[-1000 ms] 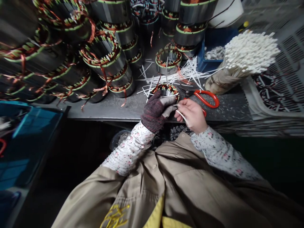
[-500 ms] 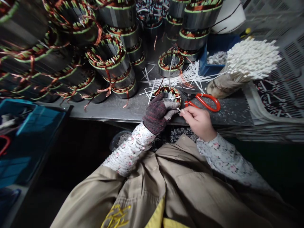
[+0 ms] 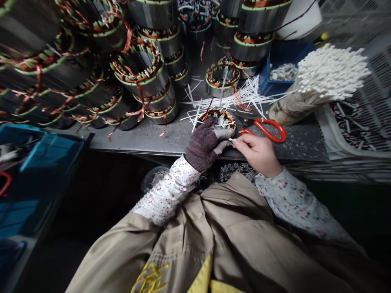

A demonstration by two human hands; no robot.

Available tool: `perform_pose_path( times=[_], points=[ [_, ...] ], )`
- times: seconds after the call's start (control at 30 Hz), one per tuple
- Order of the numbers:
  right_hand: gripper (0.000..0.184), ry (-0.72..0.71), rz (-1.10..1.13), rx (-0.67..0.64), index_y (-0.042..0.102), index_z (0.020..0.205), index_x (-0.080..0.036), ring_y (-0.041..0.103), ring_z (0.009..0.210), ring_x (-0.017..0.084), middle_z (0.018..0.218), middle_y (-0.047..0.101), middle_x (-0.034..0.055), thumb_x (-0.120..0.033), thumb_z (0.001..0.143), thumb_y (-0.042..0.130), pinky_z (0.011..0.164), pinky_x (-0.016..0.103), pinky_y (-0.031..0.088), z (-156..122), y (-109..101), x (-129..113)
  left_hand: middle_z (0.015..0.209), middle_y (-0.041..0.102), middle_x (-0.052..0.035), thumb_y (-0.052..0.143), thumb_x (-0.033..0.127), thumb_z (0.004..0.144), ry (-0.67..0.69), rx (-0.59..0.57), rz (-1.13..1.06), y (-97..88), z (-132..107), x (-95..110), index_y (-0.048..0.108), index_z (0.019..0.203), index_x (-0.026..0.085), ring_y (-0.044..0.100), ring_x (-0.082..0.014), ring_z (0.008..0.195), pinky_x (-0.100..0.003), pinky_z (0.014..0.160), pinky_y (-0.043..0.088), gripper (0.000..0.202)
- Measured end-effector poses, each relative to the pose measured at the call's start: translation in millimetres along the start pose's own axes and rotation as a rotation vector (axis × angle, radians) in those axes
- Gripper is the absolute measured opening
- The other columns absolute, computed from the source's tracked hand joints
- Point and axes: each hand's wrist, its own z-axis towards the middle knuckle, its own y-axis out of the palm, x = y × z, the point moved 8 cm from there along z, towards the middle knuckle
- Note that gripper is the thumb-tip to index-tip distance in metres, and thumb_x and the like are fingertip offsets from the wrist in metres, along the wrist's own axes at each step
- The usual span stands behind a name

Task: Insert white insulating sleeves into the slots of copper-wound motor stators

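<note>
My left hand (image 3: 203, 144), in a dark knitted glove with pale fingertips, is closed on the near side of a small motor stator (image 3: 227, 118) at the bench's front edge. Copper windings and green-yellow slot liners show around the stator's rim; the glove hides its near left part. Bare and pinched, my right hand (image 3: 258, 152) holds the end of a short white piece (image 3: 231, 140), perhaps tie or sleeve, right beside the left fingertips. Just right of the stator lie red-handled scissors (image 3: 270, 129). Behind it, loose white strips (image 3: 226, 103) are scattered.
Another stator (image 3: 222, 79) stands behind the strips. Stacks of stators (image 3: 143, 77) fill the left and back. To the right are a bundle of white sticks (image 3: 331, 75), a blue bin (image 3: 276, 86) and a pale plastic basket (image 3: 336, 140). A teal crate (image 3: 27, 162) sits at lower left.
The view has shifted slightly, so bench items at the right appear a little further right. Both hands keep nearly the same hold, with the right hand still pinching the white piece.
</note>
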Motion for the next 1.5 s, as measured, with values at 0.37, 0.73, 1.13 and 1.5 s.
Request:
perform_pose_path(
  times=[0.37, 0.73, 1.13, 1.5],
  points=[
    [0.031, -0.053, 0.132, -0.089, 0.057, 0.058, -0.018, 0.044, 0.055, 0.012, 0.057, 0.053, 0.0010, -0.034, 0.086, 0.055, 0.055, 0.028, 0.031, 0.7, -5.1, -35.3, 0.104, 0.077, -0.0035, 0.054, 0.028, 0.100, 0.089, 0.039, 0.102, -0.2, 3.0, 10.7, 0.068, 0.111, 0.021, 0.072, -0.0178, 0.100, -0.045, 0.108, 0.052, 0.019],
    [0.037, -0.010, -0.028, -0.140, 0.061, 0.067, -0.018, 0.050, 0.054, 0.012, 0.059, 0.057, 0.0006, -0.046, 0.091, 0.057, 0.055, 0.027, 0.036, -8.7, -23.7, -27.4, 0.104, 0.075, -0.0053, 0.060, 0.024, 0.098, 0.089, 0.050, 0.106, -5.1, 4.3, 14.9, 0.067, 0.111, 0.017, 0.070, -0.0168, 0.101, -0.043, 0.107, 0.053, 0.017],
    [0.031, 0.185, 0.588, -0.006, 0.059, 0.070, -0.018, 0.042, 0.051, 0.008, 0.060, 0.050, -0.0007, -0.041, 0.089, 0.067, 0.045, 0.021, 0.030, -14.8, -14.9, -6.7, 0.118, 0.069, -0.0092, 0.057, 0.033, 0.100, 0.016, -0.015, 0.188, -1.5, 3.4, 13.8, 0.064, 0.116, 0.019, 0.066, -0.0203, 0.114, -0.044, 0.102, 0.057, 0.022],
    [0.040, 0.203, 0.905, -0.101, 0.051, 0.064, -0.018, 0.048, 0.058, 0.011, 0.057, 0.043, -0.0024, -0.040, 0.089, 0.072, 0.059, 0.025, 0.043, -15.3, -3.5, -10.4, 0.079, 0.066, -0.0029, 0.051, 0.042, 0.102, 0.035, -0.053, 0.355, 5.8, -2.0, 9.9, 0.058, 0.082, 0.018, 0.069, -0.0188, 0.086, -0.051, 0.112, 0.051, 0.032]
  ],
)
